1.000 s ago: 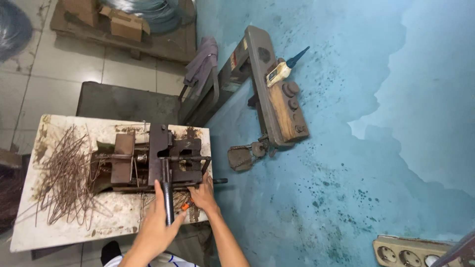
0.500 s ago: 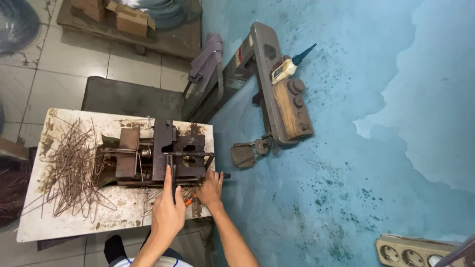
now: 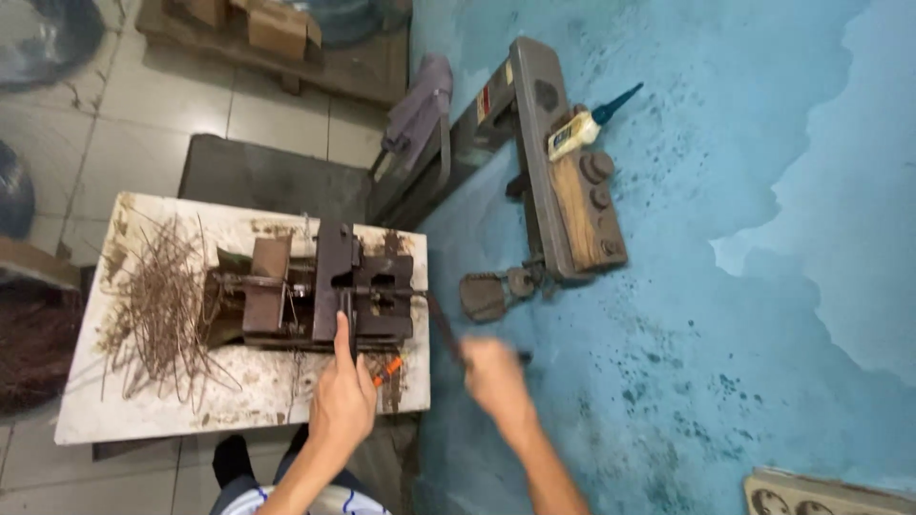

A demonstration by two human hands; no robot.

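Observation:
A rusty metal bending machine [image 3: 324, 291] is fixed on a stained white table [image 3: 239, 415]. My left hand [image 3: 343, 405] grips the dark lever [image 3: 349, 319] that runs down from the machine's middle, with the index finger stretched along it. My right hand [image 3: 491, 377], blurred, is off the table's right edge and closed around a thin dark rod [image 3: 444, 329] that sticks out of the machine's right side. An orange-handled piece [image 3: 386, 370] lies on the table between my hands.
A heap of rusty wire pieces [image 3: 162, 310] covers the table's left part. A blue stained wall [image 3: 725, 286] carries a wooden bracket [image 3: 572, 205] with a small glue bottle [image 3: 579, 132]. Cardboard boxes [image 3: 277, 29] sit on a pallet beyond; a socket strip [image 3: 825, 491] is at lower right.
My right hand has left the machine's front edge and swung right, off the table, onto the thin rod. My left hand stays on the lever. The view has shifted slightly.

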